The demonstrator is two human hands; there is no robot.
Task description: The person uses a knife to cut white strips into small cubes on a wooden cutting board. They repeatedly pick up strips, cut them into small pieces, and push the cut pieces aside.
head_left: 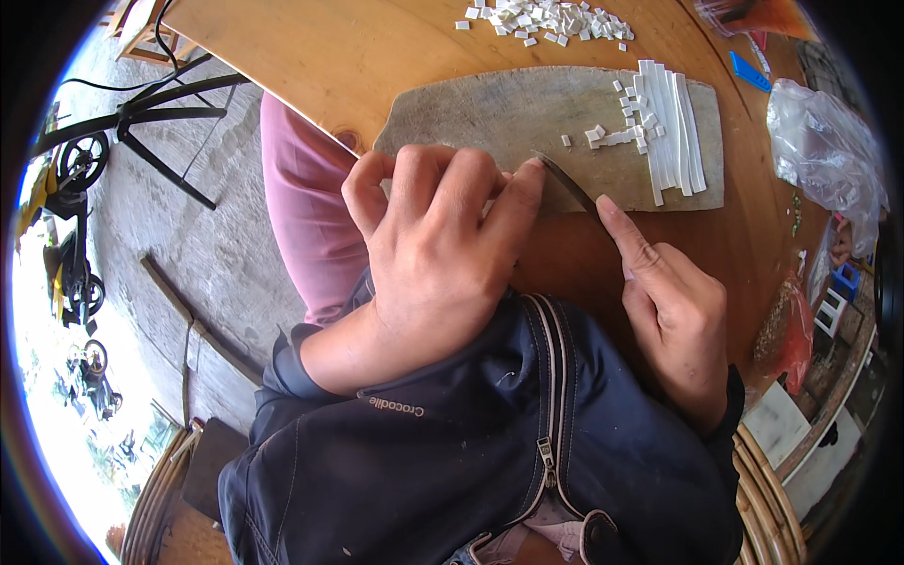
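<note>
My right hand (673,315) is closed round a thin, dark-bladed knife (571,186), its index finger stretched along the back of the blade. The tip points up and left, over a worn grey-brown cutting board (471,113). At the board's near edge my left hand (435,231) is closed with its knuckles up, the thumb close to the knife tip. Whatever its fingers may pinch is hidden beneath them. On the board's right part lie several long white strips (673,132) side by side. Small cut white pieces (621,137) are scattered next to them, one lying alone near the blade.
Beyond the board, a heap of small white pieces (546,19) lies on the wooden table (311,52). To the right are a blue plastic object (750,71) and a crumpled clear plastic bag (819,141). A black metal stand (132,118) is on the concrete floor at left.
</note>
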